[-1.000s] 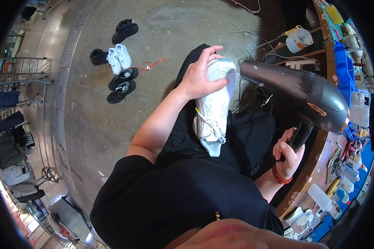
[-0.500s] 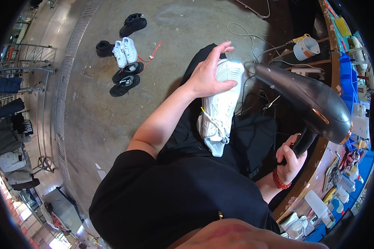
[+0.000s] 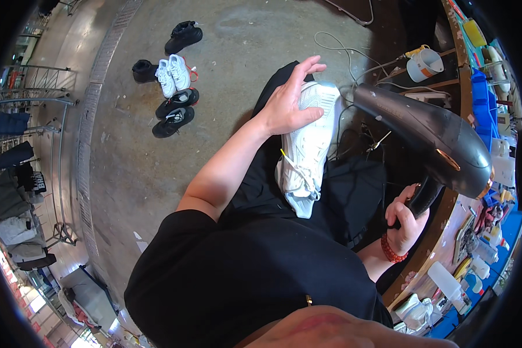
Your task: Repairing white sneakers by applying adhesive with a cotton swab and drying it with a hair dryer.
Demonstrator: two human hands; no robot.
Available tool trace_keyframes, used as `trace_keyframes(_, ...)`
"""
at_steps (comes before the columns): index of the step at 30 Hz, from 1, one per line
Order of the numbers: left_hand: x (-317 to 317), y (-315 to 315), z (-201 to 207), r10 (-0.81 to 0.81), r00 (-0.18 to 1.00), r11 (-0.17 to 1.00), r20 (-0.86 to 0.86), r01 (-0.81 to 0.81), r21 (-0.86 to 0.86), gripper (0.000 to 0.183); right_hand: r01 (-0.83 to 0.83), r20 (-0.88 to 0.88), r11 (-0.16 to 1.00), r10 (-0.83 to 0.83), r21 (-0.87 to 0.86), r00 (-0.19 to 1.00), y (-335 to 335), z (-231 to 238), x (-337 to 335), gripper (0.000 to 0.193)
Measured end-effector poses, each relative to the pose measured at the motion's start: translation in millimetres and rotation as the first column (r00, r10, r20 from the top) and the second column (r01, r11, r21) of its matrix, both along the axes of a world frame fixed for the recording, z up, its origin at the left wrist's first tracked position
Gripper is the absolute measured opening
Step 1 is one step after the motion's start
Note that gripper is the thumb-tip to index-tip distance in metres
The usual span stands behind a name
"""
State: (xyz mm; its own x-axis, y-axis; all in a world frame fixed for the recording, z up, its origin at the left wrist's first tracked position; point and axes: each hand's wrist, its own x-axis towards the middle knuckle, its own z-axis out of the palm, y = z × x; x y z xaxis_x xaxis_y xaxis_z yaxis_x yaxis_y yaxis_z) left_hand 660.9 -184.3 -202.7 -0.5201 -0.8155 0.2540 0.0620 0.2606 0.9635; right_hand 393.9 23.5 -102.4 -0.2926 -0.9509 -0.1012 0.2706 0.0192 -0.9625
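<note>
A person's left hand [image 3: 289, 104] presses flat on a white sneaker [image 3: 307, 145] lying across the lap, while the right hand [image 3: 408, 223] is clenched around a black hair dryer [image 3: 429, 139] aimed at it; sweeping the nozzle steadily, fingers clear, would spare the upper from scorching

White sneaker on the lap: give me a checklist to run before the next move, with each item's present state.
1. White sneaker rests on the lap: ok.
2. Left hand presses flat on the sneaker's upper end: ok.
3. Right hand grips the black hair dryer by its handle: ok.
4. Dryer nozzle points toward the sneaker: ok.
5. Left fingers away from the nozzle: not ok, they lie close.
6. Dryer running: cannot tell.
</note>
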Motion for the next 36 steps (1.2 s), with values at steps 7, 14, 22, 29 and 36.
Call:
trace_keyframes(7, -1.2, 3.2, -2.4, 0.044, 0.999, 0.999, -0.003, -0.044, -0.001, 0.100, 0.024, -0.109, 0.998, -0.018, 0.054, 0.994, 1.4, 2.9, 3.2, 0.024)
trace_keyframes(14, -1.5, 2.5, -3.0, 0.052, 0.997, 0.998, -0.057, -0.050, 0.029, 0.100, 0.038, -0.131, 0.997, -0.030, 0.062, 0.991, 0.9, 3.0, 4.8, 0.027)
trace_keyframes(22, -0.4, 2.8, -2.7, 0.045, 0.995, 0.997, -0.091, -0.039, 0.067, 0.103, 0.002, -0.057, 1.000, 0.000, 0.030, 0.998, 2.6, -2.5, -1.1, 0.030)
trace_keyframes(29, -0.2, 2.6, 3.7, 0.040, 0.996, 0.997, -0.078, -0.035, 0.068, 0.105, 0.013, 0.040, 1.000, -0.013, 0.006, 0.999, 3.9, -1.8, 0.6, 0.032)
trace_keyframes(36, -4.5, 4.1, 2.3, 0.083, 0.993, 0.994, -0.080, -0.076, 0.080, 0.106, 0.008, -0.001, 1.000, -0.008, 0.011, 1.000, 9.4, -4.9, -2.0, 0.034)
